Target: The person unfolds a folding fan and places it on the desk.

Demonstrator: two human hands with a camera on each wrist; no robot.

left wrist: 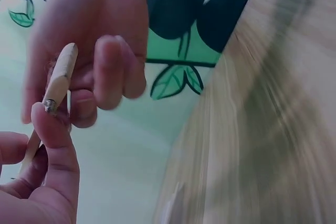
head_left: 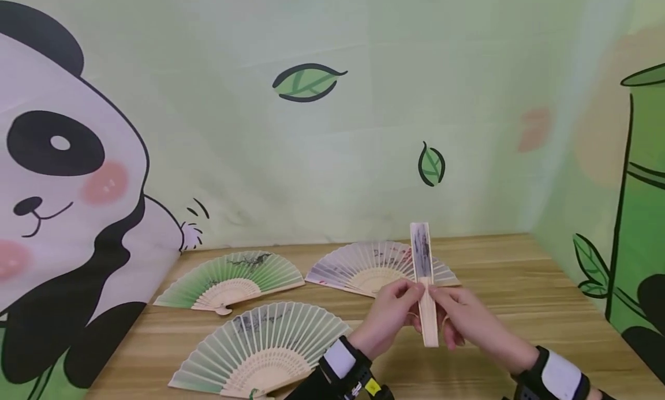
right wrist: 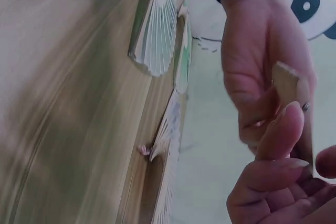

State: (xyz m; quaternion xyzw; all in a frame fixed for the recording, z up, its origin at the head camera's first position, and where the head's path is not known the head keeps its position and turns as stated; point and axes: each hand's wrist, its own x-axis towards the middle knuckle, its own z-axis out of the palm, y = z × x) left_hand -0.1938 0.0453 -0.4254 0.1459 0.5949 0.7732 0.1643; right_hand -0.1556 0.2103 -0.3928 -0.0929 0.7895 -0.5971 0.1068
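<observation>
A folded hand fan (head_left: 422,253) with pale wooden ribs and a purple-and-dark printed leaf stands upright in front of me in the head view. My left hand (head_left: 387,310) pinches its left edge between thumb and fingers, about halfway up. From the opposite side my right hand (head_left: 464,313) pinches it at the same height. Both wrist views show the fan's wooden end, with a small metal rivet (left wrist: 50,105) in it. Behind the folded fan, a spread lilac fan (head_left: 358,267) lies on the table, partly covered by it and my left hand.
A spread green fan (head_left: 275,273) lies at the back left of the wooden table (head_left: 519,273). Nearer the front is a spread grey-green fan (head_left: 306,325) with a green cord at its pivot, close to my left wrist. A printed panda backdrop (head_left: 389,100) rises behind the table.
</observation>
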